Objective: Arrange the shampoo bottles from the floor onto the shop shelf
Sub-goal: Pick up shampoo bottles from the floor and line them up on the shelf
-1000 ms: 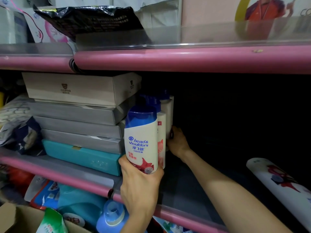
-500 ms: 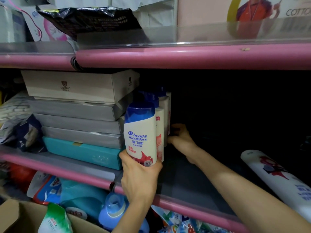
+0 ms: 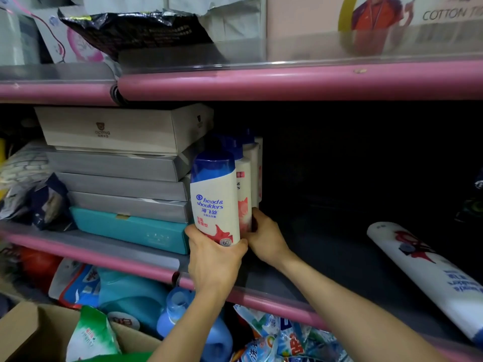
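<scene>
A white Head & Shoulders shampoo bottle with a blue cap stands at the front of a row on the middle shelf. My left hand grips its base from below. Right behind it stands a second bottle, and my right hand holds that one's lower right side with curled fingers. More blue-capped bottles line up behind them toward the dark back of the shelf.
A stack of flat boxes with a teal box at the bottom sits just left of the bottles. A long white tube lies on the shelf at right. Below are refill packs, a blue jug and a cardboard box.
My right hand has come forward from deeper in the shelf to the second bottle's side, beside my left hand. The front bottle stays in my left hand at the row's front.
</scene>
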### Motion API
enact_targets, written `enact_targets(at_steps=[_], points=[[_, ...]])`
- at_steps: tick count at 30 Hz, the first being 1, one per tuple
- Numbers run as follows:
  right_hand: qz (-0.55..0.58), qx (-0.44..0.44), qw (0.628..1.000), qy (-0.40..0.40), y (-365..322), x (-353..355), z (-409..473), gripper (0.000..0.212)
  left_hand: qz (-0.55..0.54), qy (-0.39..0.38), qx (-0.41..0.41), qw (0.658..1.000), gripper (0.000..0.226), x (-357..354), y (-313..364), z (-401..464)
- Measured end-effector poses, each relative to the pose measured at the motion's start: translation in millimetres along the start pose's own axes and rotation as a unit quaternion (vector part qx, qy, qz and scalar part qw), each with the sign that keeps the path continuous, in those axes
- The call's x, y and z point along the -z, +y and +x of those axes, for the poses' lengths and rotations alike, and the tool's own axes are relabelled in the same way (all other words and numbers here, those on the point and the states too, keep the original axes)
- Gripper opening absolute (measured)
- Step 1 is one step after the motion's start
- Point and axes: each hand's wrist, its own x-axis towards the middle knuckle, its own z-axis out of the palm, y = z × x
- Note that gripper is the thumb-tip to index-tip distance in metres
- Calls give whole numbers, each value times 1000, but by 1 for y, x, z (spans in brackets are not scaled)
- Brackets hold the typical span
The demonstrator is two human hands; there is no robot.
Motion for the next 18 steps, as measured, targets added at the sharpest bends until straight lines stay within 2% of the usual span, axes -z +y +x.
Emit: enact_targets(at_steps=[7,13,18], points=[[6,12,1000,24,4,1,4,41,-9,-5,-5,1000,74,1,1,-1],[5,-2,1000,30,10,-3,7,45,-82,-23,-50,995,88,9,1,-5],[-33,10,999,40,10,-3,5,48,-58,-21,-78,995,78,15,2,-6]])
